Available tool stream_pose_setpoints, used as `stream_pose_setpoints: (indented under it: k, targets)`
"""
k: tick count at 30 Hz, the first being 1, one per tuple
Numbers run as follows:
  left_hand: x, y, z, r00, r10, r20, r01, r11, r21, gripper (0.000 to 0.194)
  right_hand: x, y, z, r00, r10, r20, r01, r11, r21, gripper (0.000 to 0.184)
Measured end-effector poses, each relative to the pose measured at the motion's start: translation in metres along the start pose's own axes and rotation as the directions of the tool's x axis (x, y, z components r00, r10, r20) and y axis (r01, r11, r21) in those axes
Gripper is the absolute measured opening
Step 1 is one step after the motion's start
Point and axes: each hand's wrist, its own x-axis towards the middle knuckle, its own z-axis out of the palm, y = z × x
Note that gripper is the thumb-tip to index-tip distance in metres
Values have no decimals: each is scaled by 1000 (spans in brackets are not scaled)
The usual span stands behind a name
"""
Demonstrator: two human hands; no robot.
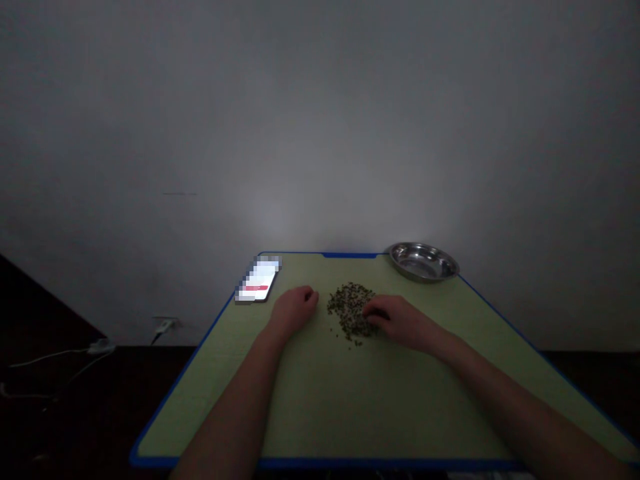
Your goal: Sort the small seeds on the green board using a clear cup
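Note:
A loose heap of small dark seed-like grains [350,305] lies on the pale green tabletop [320,400], with a few strays around its near edge. At the heap's right side is my right hand [395,319], its thumb and fingers curved together in a pinch at the grains. Whatever lies between those fingertips is too small to make out. My left hand [295,308] rests on the table a little to the left of the heap, apart from it. Its fingers are curled into a loose fist, and the inside is hidden.
A shiny metal bowl [424,262] sits at the table's far right corner. Near the far left edge lies a phone [259,280] with a lit screen. Blue trim borders the table, and a grey wall [320,133] rises behind it. White cables [100,347] trail at the lower left.

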Motion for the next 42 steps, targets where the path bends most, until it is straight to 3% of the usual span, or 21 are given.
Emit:
stream_pose_setpoints:
  k: [23,42]
  targets:
    - [-1,0,-1,1000,4,10,-3,1000,-8,35,17,-10,9,1000,1,-13,-1,999,-39,15]
    - [-2,2,-3,1000,2,9,-1,1000,-5,33,1,-3,7,1000,18,7,-18,996,83,14]
